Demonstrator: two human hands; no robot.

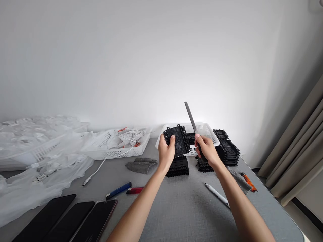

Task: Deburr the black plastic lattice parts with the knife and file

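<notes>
My left hand (167, 151) grips a flat black plastic part (178, 140) with toothed edges, thumb across its face. In my right hand (207, 148) is a long, thin metal file (190, 116), tilted with its tip up and to the left. The file and the plastic part are apart. Beneath my left hand stands a stack of similar black parts (178, 166). Another black stack (204, 165) is partly hidden below my right hand. A taller stack (228, 151) rises to the right. Behind my hands sits a white plastic basket (212, 134) with a black part inside.
Left of my hands, a white basket (121, 153) holds white cables beside heaped plastic bags (45, 144). Grey cloths (140, 166), a blue lighter (118, 190), a red lighter (134, 190), a white marker (217, 194), an orange lighter (249, 182) and several dark phones (94, 220) lie around.
</notes>
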